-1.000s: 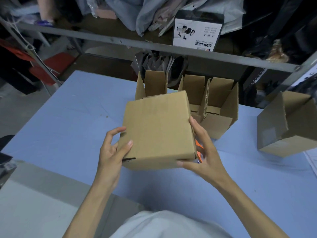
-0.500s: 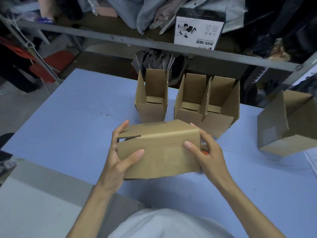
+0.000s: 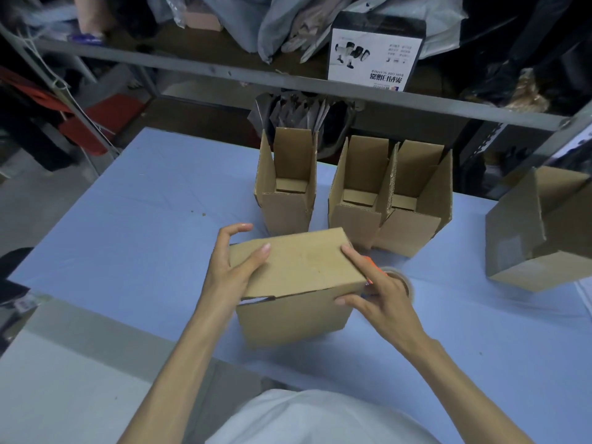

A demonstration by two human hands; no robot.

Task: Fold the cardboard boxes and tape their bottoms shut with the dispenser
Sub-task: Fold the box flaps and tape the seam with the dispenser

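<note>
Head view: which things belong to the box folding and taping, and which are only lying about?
Job: held box, tape dispenser, three upright open boxes, box at right.
Lying about: printed carton on the shelf, grey bags.

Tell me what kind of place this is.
Probably a small packing or shipping workroom: open cardboard boxes lined up on a blue table, a tape dispenser beside the box being folded, and a metal shelf crammed with bagged goods.

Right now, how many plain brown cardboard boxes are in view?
5. The held box near centre; behind it the left open box, the middle open box beside the right open box; the tipped box far right. Others may be out of frame.
</note>
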